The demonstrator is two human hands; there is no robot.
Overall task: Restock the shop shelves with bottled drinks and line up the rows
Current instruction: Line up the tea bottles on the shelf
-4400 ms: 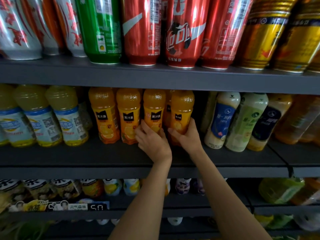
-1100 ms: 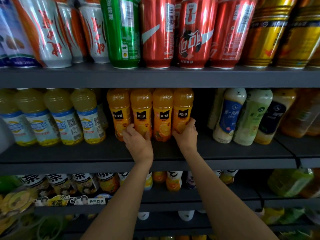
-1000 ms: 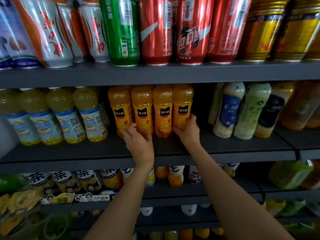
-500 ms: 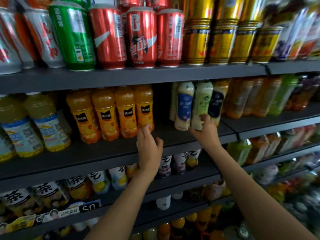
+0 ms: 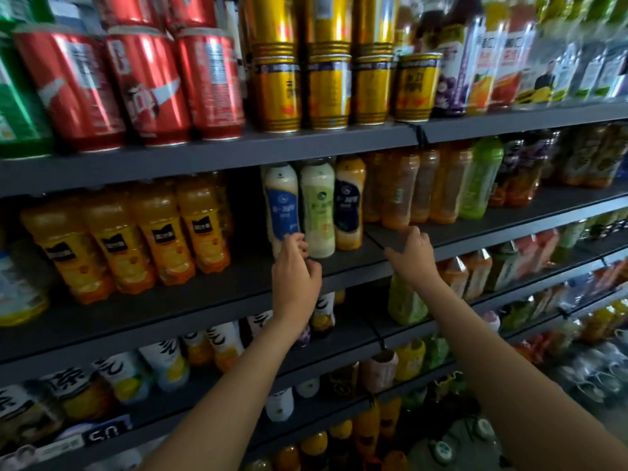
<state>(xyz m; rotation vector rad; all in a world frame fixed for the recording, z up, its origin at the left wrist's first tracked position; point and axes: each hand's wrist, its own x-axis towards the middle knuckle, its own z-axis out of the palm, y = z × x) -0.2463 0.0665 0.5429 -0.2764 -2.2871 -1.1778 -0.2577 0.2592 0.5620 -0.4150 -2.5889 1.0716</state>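
On the middle shelf (image 5: 210, 297) stand three milky bottles side by side: a blue-labelled bottle (image 5: 280, 202), a green-labelled bottle (image 5: 318, 205) and a dark-labelled bottle (image 5: 347, 202). My left hand (image 5: 295, 270) reaches up to the blue-labelled bottle and its curled fingers grip the bottle's lower part. My right hand (image 5: 412, 254) is further right, at the shelf's front edge below the amber tea bottles (image 5: 397, 188); its fingers are loosely spread and hold nothing. A row of orange juice bottles (image 5: 159, 236) stands lined up to the left, apart from both hands.
Red cans (image 5: 146, 86) and gold cans (image 5: 328, 86) fill the shelf above. A green bottle (image 5: 481, 178) and darker drinks stand further right. Lower shelves hold several tea and juice bottles (image 5: 224, 345). A dark gap lies between the juice row and the milky bottles.
Both hands left the orange juice row and moved right. The left hand rose from mid-air onto the blue-labelled bottle; the right hand left the green-labelled bottle and moved right to the shelf edge.
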